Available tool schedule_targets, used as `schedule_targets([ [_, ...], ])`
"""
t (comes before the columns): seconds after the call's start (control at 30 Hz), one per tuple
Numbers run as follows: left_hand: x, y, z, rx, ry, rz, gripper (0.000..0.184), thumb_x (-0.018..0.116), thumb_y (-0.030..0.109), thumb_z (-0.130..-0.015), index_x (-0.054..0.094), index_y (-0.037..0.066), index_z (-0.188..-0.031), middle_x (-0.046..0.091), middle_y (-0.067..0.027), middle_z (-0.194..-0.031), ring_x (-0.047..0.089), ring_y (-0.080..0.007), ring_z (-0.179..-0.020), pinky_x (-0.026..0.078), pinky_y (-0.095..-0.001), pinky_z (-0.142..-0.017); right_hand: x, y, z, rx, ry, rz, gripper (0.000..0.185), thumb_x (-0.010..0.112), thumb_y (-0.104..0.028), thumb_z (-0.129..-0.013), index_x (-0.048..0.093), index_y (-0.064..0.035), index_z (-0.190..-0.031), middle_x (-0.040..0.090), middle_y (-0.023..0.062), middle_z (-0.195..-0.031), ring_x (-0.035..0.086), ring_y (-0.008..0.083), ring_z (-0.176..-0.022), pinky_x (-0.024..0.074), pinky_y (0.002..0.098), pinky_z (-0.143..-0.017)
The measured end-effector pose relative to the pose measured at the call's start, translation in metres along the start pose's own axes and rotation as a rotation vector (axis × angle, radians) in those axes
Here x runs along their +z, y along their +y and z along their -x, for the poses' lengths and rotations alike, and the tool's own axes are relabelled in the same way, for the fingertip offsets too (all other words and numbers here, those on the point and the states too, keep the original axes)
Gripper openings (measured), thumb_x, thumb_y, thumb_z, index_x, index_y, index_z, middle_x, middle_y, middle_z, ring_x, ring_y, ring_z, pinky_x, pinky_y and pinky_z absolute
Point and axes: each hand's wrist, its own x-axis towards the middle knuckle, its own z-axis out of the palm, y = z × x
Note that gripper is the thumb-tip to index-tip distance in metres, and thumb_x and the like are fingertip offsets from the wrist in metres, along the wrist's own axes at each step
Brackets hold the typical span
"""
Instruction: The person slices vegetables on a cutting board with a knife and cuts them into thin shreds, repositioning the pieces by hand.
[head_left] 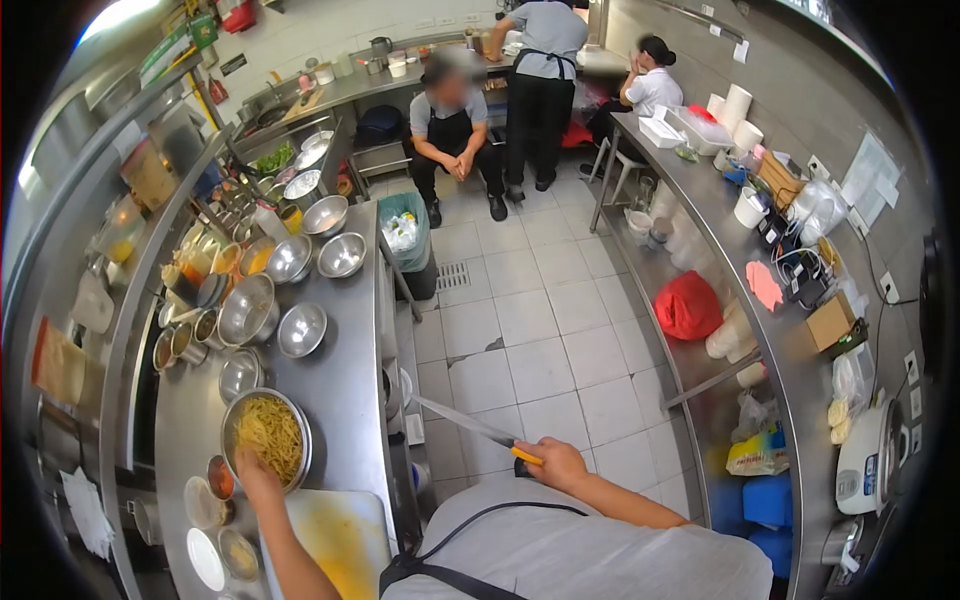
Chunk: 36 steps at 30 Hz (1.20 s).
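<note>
Yellow noodles (275, 432) fill a metal bowl (305, 460) on the steel counter to my left. My left hand (256, 472) reaches into the near side of that bowl, its fingers down among the noodles and partly hidden. Over by the aisle, my right hand (555, 465) is wrapped round the yellow-and-black handle of a long knife (460, 418). The blade points left toward the counter's edge. Beside my left forearm lies a white cutting board (345, 540) with yellow stains. Small tubs, one holding something red (221, 477), stand left of the bowl.
Several metal bowls (302, 330) and sauce containers (190, 345) line the left counter. A lined bin (405, 240) stands at its far end. Three people are farther back, one seated (455, 140) facing the aisle. Along the right runs a shelved steel table (740, 290).
</note>
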Motion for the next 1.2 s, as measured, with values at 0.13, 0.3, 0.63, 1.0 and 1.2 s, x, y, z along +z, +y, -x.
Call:
schedule_targets([
  [0.13,-0.02,0.001,0.056,-0.02,-0.182,-0.052,0.047,0.061,0.003,-0.098,0.06,-0.007,-0.144,0.05,-0.0313,-0.16,0.044,-0.0467,-0.151,0.038,-0.047,-0.126,-0.01,-0.001,-0.011,0.019,-0.032,0.004,0.052,0.08,-0.025,-0.092,0.072,-0.032,-0.143,0.07,0.009,-0.099,0.071,0.0323,-0.087,0.06,0.0436,-0.078],
  [0.3,-0.014,0.033,0.218,0.087,-0.426,0.018,0.045,0.068,0.008,-0.096,0.064,-0.004,-0.139,0.056,-0.0282,-0.155,0.049,-0.0498,-0.145,0.039,-0.0541,-0.125,-0.011,0.002,-0.023,-0.003,-0.018,-0.001,0.052,0.08,-0.023,-0.092,0.072,-0.0306,-0.143,0.071,0.01,-0.101,0.071,0.0332,-0.088,0.0598,0.0438,-0.079],
  [0.63,-0.028,0.075,0.267,0.037,-0.237,0.097,0.043,0.08,0.011,-0.089,0.072,0.005,-0.13,0.067,-0.0192,-0.137,0.059,-0.0452,-0.13,0.049,-0.0541,-0.11,-0.007,0.009,-0.072,-0.113,-0.076,-0.013,0.049,0.08,-0.022,-0.091,0.075,-0.0301,-0.139,0.07,0.0101,-0.096,0.072,0.0327,-0.089,0.0592,0.0448,-0.078],
  [1.0,-0.018,0.073,0.27,-0.042,-0.127,0.119,0.019,0.077,0.005,-0.09,0.078,0.004,-0.108,0.07,-0.0187,-0.12,0.063,-0.0389,-0.117,0.05,-0.0475,-0.103,-0.02,0.02,-0.124,-0.239,-0.035,-0.003,0.05,0.081,-0.022,-0.09,0.074,-0.0284,-0.139,0.069,0.0103,-0.095,0.071,0.0328,-0.086,0.0591,0.0443,-0.075],
  [1.2,-0.028,0.008,0.288,-0.215,0.011,-0.219,0.018,0.066,0.0,-0.094,0.074,-0.002,-0.11,0.071,-0.0226,-0.119,0.064,-0.0439,-0.116,0.049,-0.0516,-0.107,-0.027,0.044,-0.125,-0.187,0.004,-0.061,0.051,0.082,-0.022,-0.09,0.074,-0.0284,-0.14,0.069,0.0105,-0.095,0.071,0.0323,-0.086,0.0593,0.044,-0.075],
])
